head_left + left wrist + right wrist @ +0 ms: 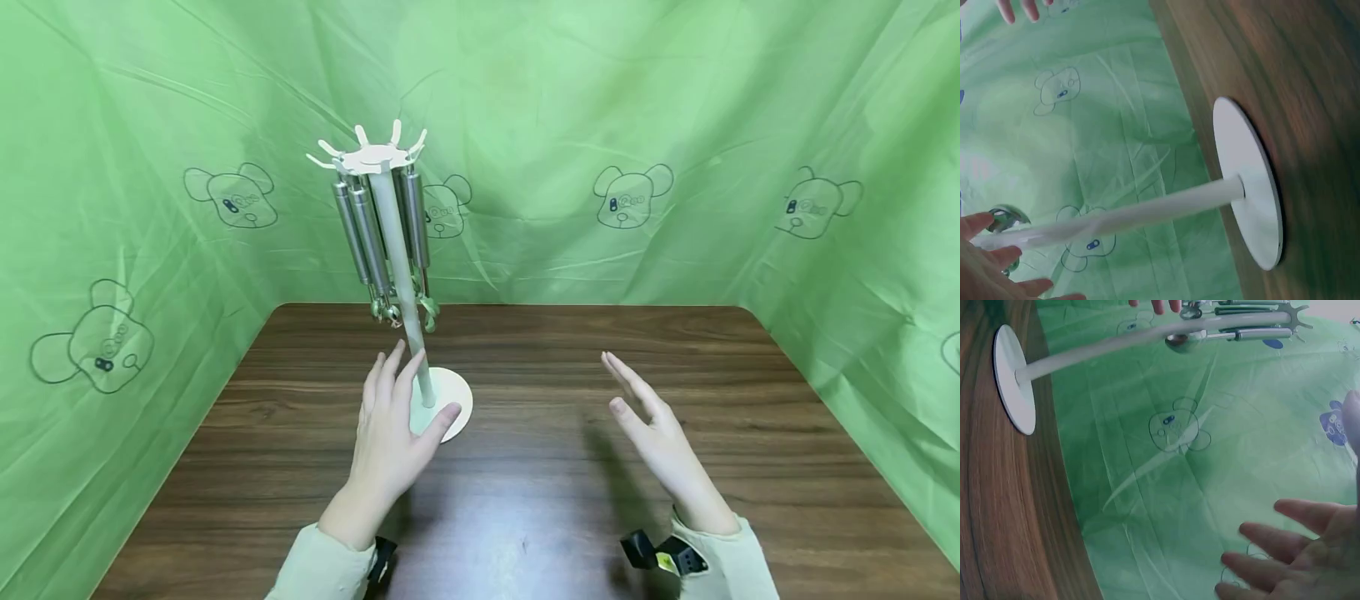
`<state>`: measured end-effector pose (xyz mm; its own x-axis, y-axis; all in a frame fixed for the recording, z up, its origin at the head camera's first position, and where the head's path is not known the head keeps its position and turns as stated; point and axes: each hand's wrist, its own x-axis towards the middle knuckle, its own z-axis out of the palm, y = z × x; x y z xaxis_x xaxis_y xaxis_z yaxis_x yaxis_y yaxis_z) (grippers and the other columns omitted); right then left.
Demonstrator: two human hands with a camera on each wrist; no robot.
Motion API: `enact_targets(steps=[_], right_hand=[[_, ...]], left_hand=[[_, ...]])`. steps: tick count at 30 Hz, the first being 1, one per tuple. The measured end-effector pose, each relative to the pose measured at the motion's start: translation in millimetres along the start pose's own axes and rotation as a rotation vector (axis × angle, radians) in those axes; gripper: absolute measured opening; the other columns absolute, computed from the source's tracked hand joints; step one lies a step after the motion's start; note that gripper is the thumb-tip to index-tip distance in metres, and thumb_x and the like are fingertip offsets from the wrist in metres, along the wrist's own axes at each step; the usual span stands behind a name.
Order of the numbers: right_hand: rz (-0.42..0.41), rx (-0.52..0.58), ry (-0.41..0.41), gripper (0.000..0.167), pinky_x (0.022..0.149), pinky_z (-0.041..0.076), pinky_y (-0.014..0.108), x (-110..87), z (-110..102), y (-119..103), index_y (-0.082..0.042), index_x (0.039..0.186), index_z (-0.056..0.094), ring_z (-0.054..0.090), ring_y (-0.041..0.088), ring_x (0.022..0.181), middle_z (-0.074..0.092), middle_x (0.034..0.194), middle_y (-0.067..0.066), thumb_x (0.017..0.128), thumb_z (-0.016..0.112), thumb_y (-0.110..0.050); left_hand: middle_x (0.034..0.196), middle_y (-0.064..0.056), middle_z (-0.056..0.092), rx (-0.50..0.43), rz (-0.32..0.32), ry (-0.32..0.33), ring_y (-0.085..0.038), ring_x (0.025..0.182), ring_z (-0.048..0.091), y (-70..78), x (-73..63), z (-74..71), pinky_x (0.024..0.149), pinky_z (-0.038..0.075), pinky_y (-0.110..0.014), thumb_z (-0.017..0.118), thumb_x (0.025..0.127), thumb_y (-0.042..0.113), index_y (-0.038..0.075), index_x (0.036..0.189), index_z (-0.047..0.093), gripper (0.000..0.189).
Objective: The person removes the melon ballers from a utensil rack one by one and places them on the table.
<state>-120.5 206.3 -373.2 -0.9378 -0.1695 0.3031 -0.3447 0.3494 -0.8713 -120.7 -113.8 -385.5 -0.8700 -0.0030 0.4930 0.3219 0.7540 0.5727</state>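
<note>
A white stand point(393, 242) with a round base point(1247, 162) and a ring of hooks point(1297, 317) on top stands left of the middle. Several silver utensils point(367, 237) hang from it, with thick cylindrical handles up and shiny rounded ends point(1179, 341) down. My left hand point(390, 437) is at the near side of the stand, fingers spread, overlapping the lower pole and part of the base in the head view; it holds nothing. Off to the right, my right hand point(663, 442) hovers over the table with fingers extended and nothing in its grasp.
A dark wood-grain table point(540, 358) lies under the stand and both hands. Green cloth point(525, 100) with printed bear heads hangs around its back and sides. Each wrist carries a small black device, one on the right wrist point(663, 554).
</note>
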Motion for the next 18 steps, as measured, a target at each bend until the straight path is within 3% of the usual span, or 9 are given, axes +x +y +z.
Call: enact_targets(steps=[4, 8, 14, 18], right_hand=[[-0.093, 0.102, 0.022, 0.05, 0.107, 0.037, 0.013, 3.5, 4.1, -2.5, -0.009, 0.15, 0.041, 0.043, -0.002, 0.138, 0.046, 0.153, 0.007, 0.101, 0.049, -0.002], [-0.094, 0.142, 0.031, 0.044, 0.102, 0.043, 0.014, 10.6, 3.8, -9.8, -0.002, 0.144, 0.048, 0.052, 0.003, 0.132, 0.053, 0.148, 0.009, 0.1, 0.053, -0.003], [-0.047, 0.143, 0.007, 0.04, 0.096, 0.05, 0.017, 23.3, -0.4, -22.9, -0.003, 0.14, 0.054, 0.059, 0.004, 0.125, 0.061, 0.14, 0.0, 0.1, 0.056, -0.01], [-0.049, 0.19, 0.017, 0.038, 0.095, 0.051, 0.02, 29.7, -0.4, -29.8, 0.0, 0.136, 0.056, 0.063, 0.007, 0.12, 0.064, 0.135, 0.0, 0.099, 0.058, -0.01]], left_hand=[[0.156, -0.005, 0.038, -0.018, 0.047, 0.036, -0.033, 0.143, 0.033, -3.1, 2.9, -6.3, 0.098, 0.04, -0.065, 0.074, 0.084, 0.042, 0.021, 0.145, 0.047, 0.07], [0.148, -0.006, 0.048, -0.041, 0.14, 0.072, -0.031, 0.134, 0.042, -6.0, 8.5, -13.2, 0.094, 0.044, -0.059, 0.073, 0.085, 0.04, 0.015, 0.138, 0.055, 0.061], [0.129, -0.01, 0.063, -0.107, 0.335, 0.168, -0.032, 0.117, 0.053, -6.3, 24.5, -27.2, 0.092, 0.044, -0.045, 0.053, 0.096, 0.057, 0.006, 0.124, 0.064, 0.059], [0.113, -0.013, 0.07, -0.169, 0.48, 0.254, -0.033, 0.105, 0.058, -3.7, 38.8, -38.2, 0.093, 0.042, -0.039, 0.055, 0.099, 0.047, 0.001, 0.113, 0.069, 0.05]])
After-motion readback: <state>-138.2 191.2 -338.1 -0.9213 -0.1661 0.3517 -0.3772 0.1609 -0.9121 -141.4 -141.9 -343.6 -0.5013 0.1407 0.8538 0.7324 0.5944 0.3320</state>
